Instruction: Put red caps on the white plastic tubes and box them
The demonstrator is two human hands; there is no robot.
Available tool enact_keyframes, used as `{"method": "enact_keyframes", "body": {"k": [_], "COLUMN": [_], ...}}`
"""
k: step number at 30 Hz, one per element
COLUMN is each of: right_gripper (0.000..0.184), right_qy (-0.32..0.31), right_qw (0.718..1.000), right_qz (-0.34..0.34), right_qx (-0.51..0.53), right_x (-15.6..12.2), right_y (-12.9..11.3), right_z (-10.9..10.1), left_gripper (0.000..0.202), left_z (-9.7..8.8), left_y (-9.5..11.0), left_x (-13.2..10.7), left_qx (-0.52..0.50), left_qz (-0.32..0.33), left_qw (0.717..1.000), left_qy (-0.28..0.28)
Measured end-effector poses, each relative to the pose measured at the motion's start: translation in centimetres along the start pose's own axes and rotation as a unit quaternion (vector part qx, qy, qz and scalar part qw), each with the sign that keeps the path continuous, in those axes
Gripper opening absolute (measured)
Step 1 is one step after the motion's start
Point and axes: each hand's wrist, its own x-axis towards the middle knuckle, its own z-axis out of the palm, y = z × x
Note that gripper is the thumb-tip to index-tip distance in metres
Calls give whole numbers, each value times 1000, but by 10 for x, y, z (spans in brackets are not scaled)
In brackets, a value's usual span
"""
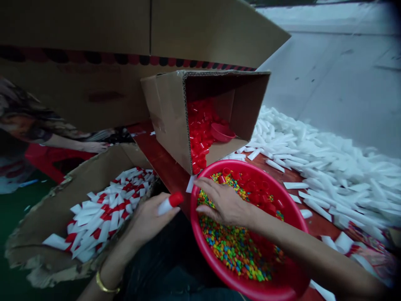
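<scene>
Two hands are working close together, low in the view. Left hand (147, 219) is gripping a white tube (163, 206) by its body, its red cap (176, 199) pointing toward the red basin (291, 213). Right hand (224, 205) is resting palm-down inside that basin, fingers curling onto the coloured beads (234, 246); I cannot tell whether it is pinching anything. Loose red caps (260, 190) are lying at the basin's far side. Beyond, a tipped cardboard box (166, 113) is lying on its side with more caps and a small red bowl (222, 132) inside. Left of the left hand, an open carton (46, 217) is holding capped tubes (103, 209). Uncapped white tubes (328, 167) are lying heaped on the surface (169, 167) at right. Another person's hand (94, 146) is resting far left.
</scene>
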Motion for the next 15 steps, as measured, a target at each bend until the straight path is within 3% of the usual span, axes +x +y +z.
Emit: {"method": "enact_keyframes", "body": {"k": [3, 5, 7, 11, 15], "right_gripper": [50, 54, 55, 50, 43], "right_qy": [-54, -80, -77, -83, -106], "right_qw": [997, 996, 996, 979, 972], "right_qz": [-41, -18, 42, 156, 167], "right_qx": [-23, -31, -11, 105, 131], "right_x": [6, 3, -1, 0, 10], "right_y": [-14, -17, -19, -27, -25], "right_z": [-1, 2, 6, 7, 5], "left_gripper": [22, 16, 15, 19, 16], "left_z": [12, 20, 28, 45, 41], "left_y": [30, 37, 35, 27, 16], "left_x": [1, 0, -2, -8, -14], "left_qx": [-59, -55, -16, 62, 143], "left_qz": [41, 64, 90, 143, 142], "left_qw": [992, 989, 991, 988, 976], "left_qy": [-103, -125, -96, 18, 85]}}
